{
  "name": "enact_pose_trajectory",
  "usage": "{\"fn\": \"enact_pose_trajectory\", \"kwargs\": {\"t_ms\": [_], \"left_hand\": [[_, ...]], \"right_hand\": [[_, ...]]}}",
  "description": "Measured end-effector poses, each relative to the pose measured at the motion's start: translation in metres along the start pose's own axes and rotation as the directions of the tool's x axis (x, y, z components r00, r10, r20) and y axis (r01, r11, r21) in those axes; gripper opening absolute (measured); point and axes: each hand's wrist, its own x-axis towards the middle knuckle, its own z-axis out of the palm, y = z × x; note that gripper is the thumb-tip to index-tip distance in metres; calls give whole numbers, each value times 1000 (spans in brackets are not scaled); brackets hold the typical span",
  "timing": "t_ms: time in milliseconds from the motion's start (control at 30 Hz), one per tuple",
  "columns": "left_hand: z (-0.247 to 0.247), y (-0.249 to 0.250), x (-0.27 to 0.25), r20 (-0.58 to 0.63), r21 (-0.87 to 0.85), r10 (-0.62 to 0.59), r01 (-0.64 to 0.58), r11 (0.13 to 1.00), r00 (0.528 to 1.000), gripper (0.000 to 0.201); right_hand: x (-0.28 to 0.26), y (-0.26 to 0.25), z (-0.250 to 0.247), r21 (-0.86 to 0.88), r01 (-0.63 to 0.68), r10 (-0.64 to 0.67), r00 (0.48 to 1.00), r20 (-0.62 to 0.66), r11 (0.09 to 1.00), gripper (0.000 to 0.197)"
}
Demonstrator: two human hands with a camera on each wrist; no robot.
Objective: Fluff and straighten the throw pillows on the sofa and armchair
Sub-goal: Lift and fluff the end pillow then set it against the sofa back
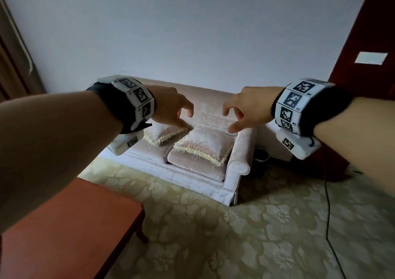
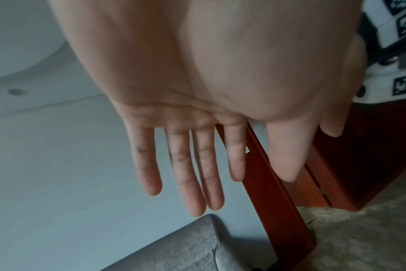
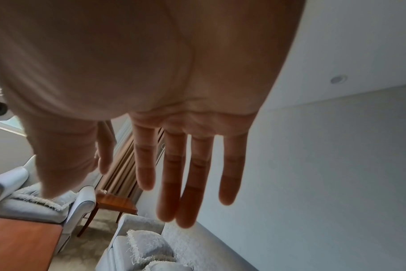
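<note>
A pale pink sofa (image 1: 237, 165) stands against the white wall ahead of me. Two fringed throw pillows lie tilted on its seat, one at the left (image 1: 162, 133) and one at the right (image 1: 205, 144). My left hand (image 1: 186, 119) and right hand (image 1: 229, 121) are held up in the air, well short of the sofa, and touch nothing. Both hold nothing; the left wrist view shows straight fingers (image 2: 186, 174), and so does the right wrist view (image 3: 172, 183). An armchair (image 3: 81, 205) with its own fringed pillow (image 3: 35, 199) appears in the right wrist view.
A red-brown wooden coffee table (image 1: 70, 225) fills the lower left. A black bin (image 1: 259, 157) sits by the sofa's right arm. A black cable (image 1: 327, 214) runs across the patterned carpet. A small side table (image 3: 116, 203) stands between armchair and sofa. A dark red door (image 1: 367, 43) is at right.
</note>
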Motion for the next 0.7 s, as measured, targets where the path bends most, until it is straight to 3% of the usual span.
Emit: {"fn": "enact_pose_trajectory", "kwargs": {"t_ms": [400, 700], "left_hand": [[48, -186, 285, 126, -43, 39, -34, 998, 991, 48], [118, -297, 542, 129, -115, 231, -217, 969, 964, 48]], "right_hand": [[322, 122, 34, 121, 13, -24, 996, 87, 993, 58], [546, 214, 94, 188, -136, 102, 978, 183, 973, 58]]}}
